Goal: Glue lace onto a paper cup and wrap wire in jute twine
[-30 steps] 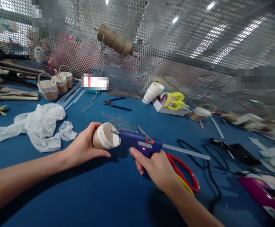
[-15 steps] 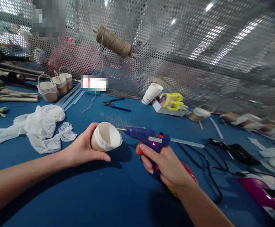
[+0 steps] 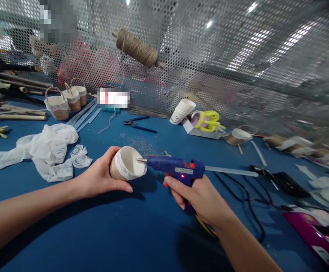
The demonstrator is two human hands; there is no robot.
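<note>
My left hand is wrapped round a paper cup with a brown covering and a white lace band at its rim. The cup leans to the right, its mouth facing up and toward the glue gun. In my right hand is a blue glue gun with a red light on its side. Its metal nozzle reaches over the cup's right rim into the mouth; whether it touches the inner wall I cannot tell. A clear glue stick sticks out of the gun's back end.
White lace lies in a heap left of my hand. Several small handled baskets stand behind it. Pliers, stacked paper cups and yellow-handled scissors sit farther back. Black cables run at the right, near a purple box.
The glue gun has shifted slightly left and levelled out, so its nozzle now crosses the cup's rim instead of lying beside it. My left hand and the cup have hardly moved.
</note>
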